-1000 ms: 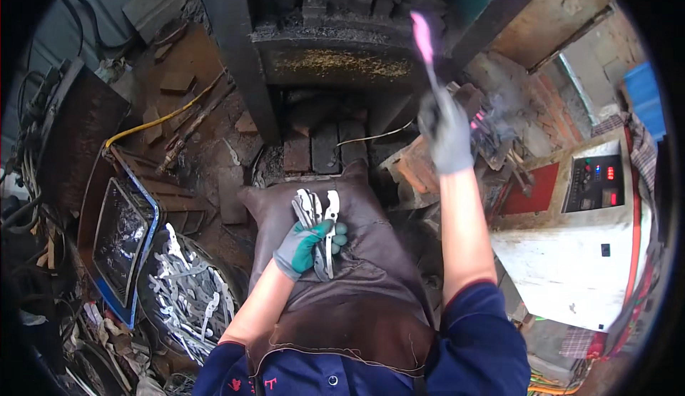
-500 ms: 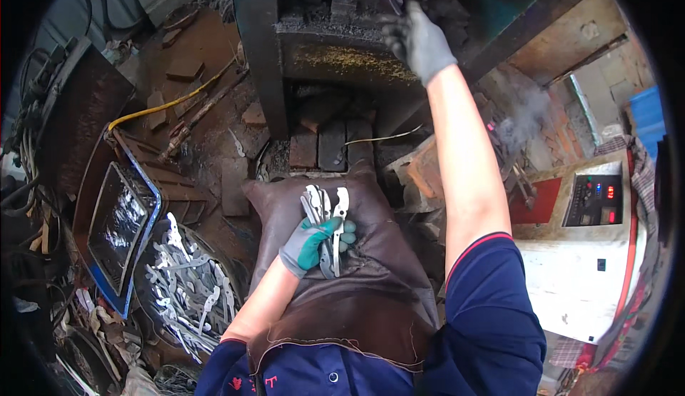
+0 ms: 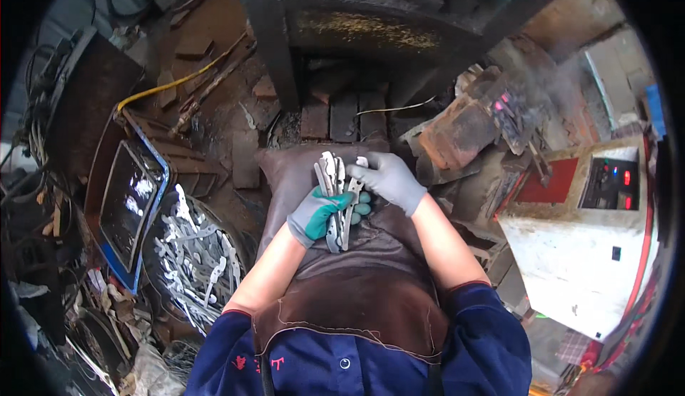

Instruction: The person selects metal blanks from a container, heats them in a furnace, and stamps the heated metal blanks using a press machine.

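"Hands first: what are they doing?"

"They meet over the lap, at the centre of the clock. The left hand (image 3: 314, 215) is curled around a bundle of metal pieces (image 3: 330, 175), tips up towards 12. The right hand (image 3: 394, 180) comes in from 4 o'clock, fingers drawn narrow at the upper part of the rightmost piece (image 3: 354, 192). Whether it truly grips that one, I can't tell."

"How far along does the work look?"

"Partway, I'd judge. Several pieces are in the bundle, and a big heap (image 3: 191, 250) of similar ones lies at 8 o'clock. I can't say whether that heap is finished or waiting. Near 2 o'clock, beyond a reddish-brown block (image 3: 457, 135), a few ends glow pink (image 3: 504, 100) with haze around them, so some heated pieces seem left there."

"And what's everything made of?"

"The pieces are flat, slim and silvery grey, with notched, wavy outlines and small holes. Both gloves are knit-looking grey, the left with smooth green over the palm and fingers. Under the hands is a creased, dull brown apron (image 3: 364, 309), leathery, with a loose pale thread along its top edge. At 4 o'clock stands a boxy cabinet (image 3: 571, 267), its white paint smudged."
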A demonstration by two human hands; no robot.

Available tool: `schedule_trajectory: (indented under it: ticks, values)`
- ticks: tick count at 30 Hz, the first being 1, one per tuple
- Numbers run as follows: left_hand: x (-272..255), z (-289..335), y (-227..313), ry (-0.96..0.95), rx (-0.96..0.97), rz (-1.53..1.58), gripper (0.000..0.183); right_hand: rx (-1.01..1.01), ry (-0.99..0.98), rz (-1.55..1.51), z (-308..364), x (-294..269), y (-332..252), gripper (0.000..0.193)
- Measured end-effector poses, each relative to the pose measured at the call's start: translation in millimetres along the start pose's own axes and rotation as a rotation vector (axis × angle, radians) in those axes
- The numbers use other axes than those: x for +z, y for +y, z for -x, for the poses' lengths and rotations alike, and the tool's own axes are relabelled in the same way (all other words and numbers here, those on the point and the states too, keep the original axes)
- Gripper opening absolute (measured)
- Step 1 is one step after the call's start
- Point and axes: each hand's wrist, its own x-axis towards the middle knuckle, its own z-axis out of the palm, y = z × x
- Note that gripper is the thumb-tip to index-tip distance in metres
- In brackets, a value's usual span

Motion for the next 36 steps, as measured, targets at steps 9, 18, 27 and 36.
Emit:
schedule_trajectory:
  ticks: [9, 18, 27, 36]
  values:
    - [2, -35, -12, -0.013, 0.156, 0.427, 0.031, -0.03, 0.051, 0.308, 72, 7, 3, 0.033]
    - [2, -24, -3, 0.178, 0.204, 0.162, 0.019, 0.182, 0.87, -0.689, 119, -65, 63, 0.028]
    - [6, -23, -7, 0.18, 0.142, 0.072, 0.02, 0.054, 1.062, -1.109, 96, -149, 132, 0.029]
    - [0, -16, -10, 0.183, 0.186, 0.093, 0.02, 0.047, 1.097, -0.853, 54, -163, 91, 0.028]
